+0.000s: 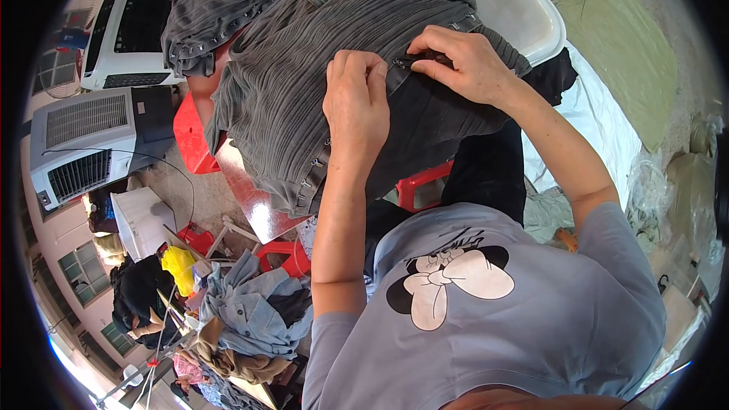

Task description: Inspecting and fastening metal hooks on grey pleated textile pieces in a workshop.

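A grey pleated cloth [304, 91] is spread in front of me over my lap and the things beneath it. Along its edge runs a darker band with small metal clasps [311, 175]. My right hand [467, 64] pinches a dark bunched part of this band between thumb and fingers. Just left of it, my left hand [355, 99] is closed with thumb and fingertips together, close to a metal clasp. What those fingertips hold, if anything, is hidden.
A white plastic tub [516, 7] stands beyond my right hand. Red plastic stools [199, 133] are under and beside the cloth. To the left are air-conditioner units [83, 144], piled clothes [247, 307] and another person in black [144, 296]. Sheeting [615, 53] lies on the right.
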`<state>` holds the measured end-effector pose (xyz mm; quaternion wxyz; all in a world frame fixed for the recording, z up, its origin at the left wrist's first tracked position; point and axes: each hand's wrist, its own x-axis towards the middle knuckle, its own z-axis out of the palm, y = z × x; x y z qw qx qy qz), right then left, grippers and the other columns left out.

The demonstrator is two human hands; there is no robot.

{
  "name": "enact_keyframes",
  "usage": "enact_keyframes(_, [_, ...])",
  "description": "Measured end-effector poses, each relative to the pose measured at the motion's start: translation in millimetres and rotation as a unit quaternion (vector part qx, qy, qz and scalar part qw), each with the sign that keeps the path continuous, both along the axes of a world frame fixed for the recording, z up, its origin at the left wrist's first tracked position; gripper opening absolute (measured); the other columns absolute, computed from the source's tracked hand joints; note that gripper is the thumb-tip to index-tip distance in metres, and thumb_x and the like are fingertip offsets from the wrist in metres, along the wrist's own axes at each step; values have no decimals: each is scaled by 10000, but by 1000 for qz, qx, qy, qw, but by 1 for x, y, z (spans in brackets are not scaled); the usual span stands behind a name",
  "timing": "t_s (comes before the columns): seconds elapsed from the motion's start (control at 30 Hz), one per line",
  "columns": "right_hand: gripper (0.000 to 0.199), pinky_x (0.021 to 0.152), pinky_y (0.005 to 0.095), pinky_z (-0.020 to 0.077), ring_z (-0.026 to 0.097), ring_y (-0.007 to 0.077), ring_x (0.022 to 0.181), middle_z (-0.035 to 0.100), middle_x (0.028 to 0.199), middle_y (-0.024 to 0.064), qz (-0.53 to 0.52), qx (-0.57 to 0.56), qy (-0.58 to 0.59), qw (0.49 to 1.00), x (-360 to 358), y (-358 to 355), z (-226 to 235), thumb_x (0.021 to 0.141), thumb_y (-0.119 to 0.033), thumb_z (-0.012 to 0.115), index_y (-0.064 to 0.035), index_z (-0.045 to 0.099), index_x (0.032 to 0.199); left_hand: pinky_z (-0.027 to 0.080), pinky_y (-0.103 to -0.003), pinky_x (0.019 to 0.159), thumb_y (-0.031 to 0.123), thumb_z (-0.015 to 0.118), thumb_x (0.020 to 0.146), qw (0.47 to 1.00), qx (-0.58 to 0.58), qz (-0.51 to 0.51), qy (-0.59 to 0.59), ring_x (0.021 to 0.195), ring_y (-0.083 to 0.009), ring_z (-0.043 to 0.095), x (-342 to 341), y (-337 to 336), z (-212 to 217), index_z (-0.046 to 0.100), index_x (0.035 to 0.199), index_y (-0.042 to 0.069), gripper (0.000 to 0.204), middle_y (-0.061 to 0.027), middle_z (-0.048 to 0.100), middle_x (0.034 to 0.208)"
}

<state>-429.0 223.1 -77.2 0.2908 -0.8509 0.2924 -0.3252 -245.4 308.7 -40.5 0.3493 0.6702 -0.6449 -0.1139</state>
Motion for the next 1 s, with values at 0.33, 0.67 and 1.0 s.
enact_keyframes(0.33, [189, 646, 313, 522, 672, 238, 752, 678, 944, 59, -2, -101, -38, 994, 0, -1, 6, 898, -153, 728, -45, 674, 1044, 472, -402, 786, 103, 565, 1002, 999, 18, 22, 30, 831, -274, 633, -6, -2, -1, 588, 995, 61, 48, -52, 665, 823])
enact_keyframes(0.67, [180, 665, 362, 516, 666, 285, 773, 678, 941, 70, 53, -82, -1, 995, -6, -20, 18, 910, -169, 705, -34, 672, 1025, 457, -393, 744, 110, 609, 981, 998, -36, -15, -43, 787, -268, 606, -4, -2, -8, 601, 985, 68, 43, -52, 658, 819])
enact_keyframes(1.0, [183, 727, 398, 525, 672, 299, 829, 683, 931, 79, 91, -52, 65, 992, -5, -26, 20, 924, -212, 682, -49, 678, 1006, 504, -392, 768, 97, 592, 978, 997, -35, -15, -62, 818, -285, 655, -4, -2, -5, 607, 973, 54, 46, -70, 671, 830])
